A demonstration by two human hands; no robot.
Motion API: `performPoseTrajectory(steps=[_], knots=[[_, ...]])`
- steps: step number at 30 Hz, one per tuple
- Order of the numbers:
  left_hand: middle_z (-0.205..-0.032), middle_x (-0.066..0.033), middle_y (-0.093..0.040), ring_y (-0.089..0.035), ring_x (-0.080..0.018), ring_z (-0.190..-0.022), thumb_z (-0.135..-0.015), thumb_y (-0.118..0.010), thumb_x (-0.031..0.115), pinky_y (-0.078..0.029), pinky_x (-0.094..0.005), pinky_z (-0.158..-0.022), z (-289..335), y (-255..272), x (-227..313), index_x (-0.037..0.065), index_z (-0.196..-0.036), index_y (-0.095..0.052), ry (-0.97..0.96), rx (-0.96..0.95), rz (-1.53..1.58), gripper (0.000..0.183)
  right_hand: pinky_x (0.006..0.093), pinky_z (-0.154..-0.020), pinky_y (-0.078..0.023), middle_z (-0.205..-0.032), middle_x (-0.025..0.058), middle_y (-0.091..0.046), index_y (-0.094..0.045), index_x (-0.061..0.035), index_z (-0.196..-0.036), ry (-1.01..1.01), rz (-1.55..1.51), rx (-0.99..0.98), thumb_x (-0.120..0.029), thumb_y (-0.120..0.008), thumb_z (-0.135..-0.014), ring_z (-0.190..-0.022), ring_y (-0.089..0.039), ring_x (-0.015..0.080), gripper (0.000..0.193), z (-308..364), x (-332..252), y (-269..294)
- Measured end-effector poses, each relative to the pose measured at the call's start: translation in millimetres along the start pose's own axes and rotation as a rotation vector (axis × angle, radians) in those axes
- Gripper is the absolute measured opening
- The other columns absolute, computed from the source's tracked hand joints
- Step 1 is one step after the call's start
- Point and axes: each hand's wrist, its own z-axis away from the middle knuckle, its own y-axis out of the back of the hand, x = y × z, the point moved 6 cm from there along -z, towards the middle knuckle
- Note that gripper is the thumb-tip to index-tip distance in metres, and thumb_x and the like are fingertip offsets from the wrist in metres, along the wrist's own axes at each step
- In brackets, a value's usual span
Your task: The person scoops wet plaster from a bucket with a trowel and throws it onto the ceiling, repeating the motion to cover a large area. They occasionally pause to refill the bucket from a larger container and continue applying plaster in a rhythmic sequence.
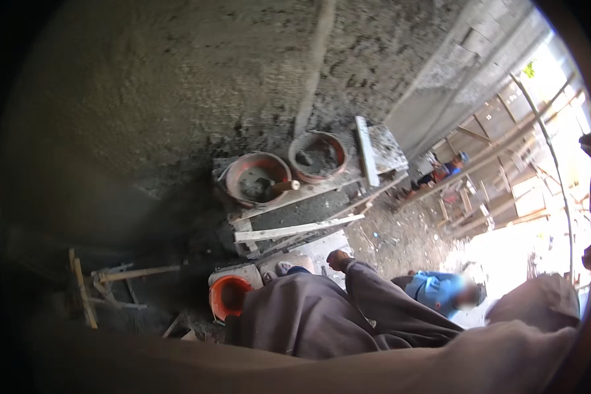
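My right hand (pixel 338 260) hangs below the wooden bench, its fingers curled in and nothing visible in them. My left hand is out of view. In front of me, two tubs of wet grey mortar stand on the plank bench (pixel 276 207) against the wall. A tool with a wooden handle (pixel 286 186) rests in the left tub (pixel 259 161), its working end in the mortar. The right tub (pixel 343 155) stands beside it. To its right, a pale straight board (pixel 366 151) lies across the bench.
An orange bucket (pixel 248 286) stands left of my feet (pixel 284 268). The rough plastered wall (pixel 177 85) rises ahead. Pieces of timber (pixel 138 273) stand at the left. A person in blue (pixel 433 289) is close at the right; another person (pixel 446 171) sits farther off near wooden framing.
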Motion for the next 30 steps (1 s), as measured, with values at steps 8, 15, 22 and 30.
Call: performPoseTrajectory(steps=[8,15,22,30], knots=[[-0.090,-0.0141,-0.058,-0.059,-0.0274,-0.089,-0.082,-0.057,0.017,-0.046,-0.0417,-0.075,-33.2,-19.6,13.2,0.005,-0.098,-0.058,-0.110,-0.027,0.009,0.020,0.0386,-0.074,-0.051,-0.090,0.0117,-0.070,-0.071,-0.0110,-0.097,0.058,0.248,-0.122,-0.025,-0.060,-0.084,-0.082,-0.064,0.0259,0.022,20.3,-62.2,52.6],[-0.093,-0.0146,-0.059,-0.059,-0.0272,-0.091,-0.083,-0.057,0.016,-0.046,-0.0409,-0.077,10.8,-15.8,7.1,0.004,-0.101,-0.058,0.033,0.081,0.024,0.021,0.0383,-0.073,-0.051,-0.091,0.0106,-0.070,-0.070,-0.0060,-0.092,0.421,0.546,-0.160,-0.016,-0.059,-0.084,-0.081,-0.064,0.0244,0.017,-7.9,-121.7,51.3],[-0.095,-0.0152,-0.059,-0.059,-0.0269,-0.093,-0.084,-0.056,0.015,-0.046,-0.0401,-0.078,-15.0,-21.4,1.6,0.003,-0.103,-0.058,0.004,0.050,0.053,0.023,0.0388,-0.076,-0.048,-0.092,0.0103,-0.068,-0.069,-0.0050,-0.094,0.139,0.278,-0.142,-0.030,-0.060,-0.085,-0.085,-0.063,0.0205,0.028,29.5,-76.9,29.9],[-0.098,-0.0158,-0.060,-0.059,-0.0267,-0.096,-0.084,-0.055,0.014,-0.046,-0.0392,-0.080,-7.1,-7.8,2.1,0.003,-0.105,-0.058,0.059,0.128,0.018,0.024,0.0420,-0.067,-0.049,-0.080,0.0117,-0.067,-0.069,-0.0095,-0.082,0.310,0.535,-0.190,-0.035,-0.061,-0.082,-0.078,-0.065,0.0229,0.026,10.7,-63.1,22.7]])
